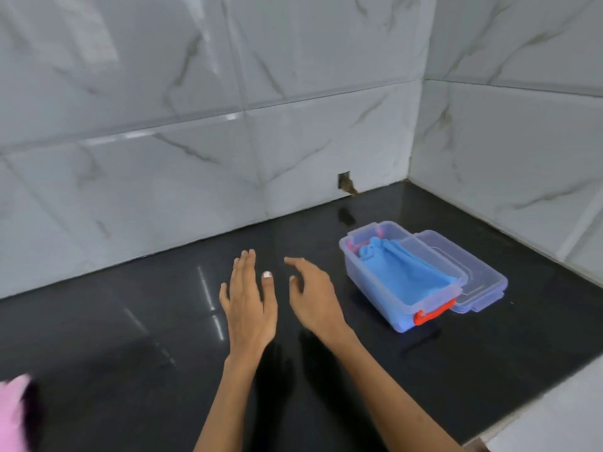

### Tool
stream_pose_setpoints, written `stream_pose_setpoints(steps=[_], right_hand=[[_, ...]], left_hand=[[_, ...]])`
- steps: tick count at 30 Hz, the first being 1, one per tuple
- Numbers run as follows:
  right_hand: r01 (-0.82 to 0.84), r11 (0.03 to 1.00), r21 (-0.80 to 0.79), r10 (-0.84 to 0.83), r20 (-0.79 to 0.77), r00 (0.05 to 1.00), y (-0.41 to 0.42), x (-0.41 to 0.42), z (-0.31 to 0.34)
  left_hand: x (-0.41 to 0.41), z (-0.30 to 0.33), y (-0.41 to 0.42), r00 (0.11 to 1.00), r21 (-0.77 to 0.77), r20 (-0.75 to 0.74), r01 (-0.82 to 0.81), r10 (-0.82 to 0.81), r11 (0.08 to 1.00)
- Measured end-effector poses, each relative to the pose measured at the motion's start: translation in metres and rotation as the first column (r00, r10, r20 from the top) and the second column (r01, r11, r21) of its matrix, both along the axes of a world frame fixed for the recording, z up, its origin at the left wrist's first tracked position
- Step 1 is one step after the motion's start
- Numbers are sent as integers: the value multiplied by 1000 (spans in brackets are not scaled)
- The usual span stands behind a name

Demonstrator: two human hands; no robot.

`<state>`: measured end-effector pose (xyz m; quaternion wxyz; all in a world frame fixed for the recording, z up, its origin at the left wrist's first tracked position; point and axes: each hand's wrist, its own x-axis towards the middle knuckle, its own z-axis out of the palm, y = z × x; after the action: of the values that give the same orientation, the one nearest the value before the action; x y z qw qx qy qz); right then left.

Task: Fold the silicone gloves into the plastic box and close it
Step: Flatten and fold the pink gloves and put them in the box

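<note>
- Entering from the bottom edge, two bare forearms stretch forward over a glossy black tabletop (130, 337), whose polish mirrors the arms as dark shadows.
- A blurred pink object (13, 415) shows at the lower left corner; what it is cannot be told.
- The left hand (249, 300) is spread flat, palm down, fingers straight and close together, thumb out to the side with a pale painted nail; it holds nothing.
- Just beside it, the right hand (313, 296) is relaxed with fingers loosely bent and pointing toward the left; it also holds nothing, and whether either hand touches the surface cannot be told.
- To the right of the hands and apart from them stands a clear plastic box (375, 288), uncovered, with an orange-red latch (432, 314) on its near end.
- Blue silicone gloves (404, 272) lie folded inside the box, filling most of it; a bit of pink shows at the far end.
- The clear lid (470, 275) lies flat on the tabletop just beside the box's right side, touching it.
- Beyond, white marble-patterned wall tiles (195, 125) meet in a corner at the right, with a small dark notch (345, 182) at the base of the back wall.
</note>
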<state>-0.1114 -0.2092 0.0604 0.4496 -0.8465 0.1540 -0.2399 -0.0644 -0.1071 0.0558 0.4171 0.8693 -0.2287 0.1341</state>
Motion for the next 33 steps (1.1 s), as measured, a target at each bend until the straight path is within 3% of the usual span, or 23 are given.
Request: stream_pose_setpoints(steps=[9,19,26,33], right_hand=[[-353,936,0,349,-145,926,102,30,-43],[-632,772,66,631,-193,751,202,38,-62],[-736,674,63,729,-218,649,256,31,-68],[-804,593,36,794,-188,578,296,30,-64]], left_hand=[[5,-34,114,936,74,-106,-330,337,941],[-25,-63,228,710,205,-175,-651,682,731],[-61,-73,277,582,299,-198,-730,788,614],[-85,-70,307,453,264,-210,-827,866,497]])
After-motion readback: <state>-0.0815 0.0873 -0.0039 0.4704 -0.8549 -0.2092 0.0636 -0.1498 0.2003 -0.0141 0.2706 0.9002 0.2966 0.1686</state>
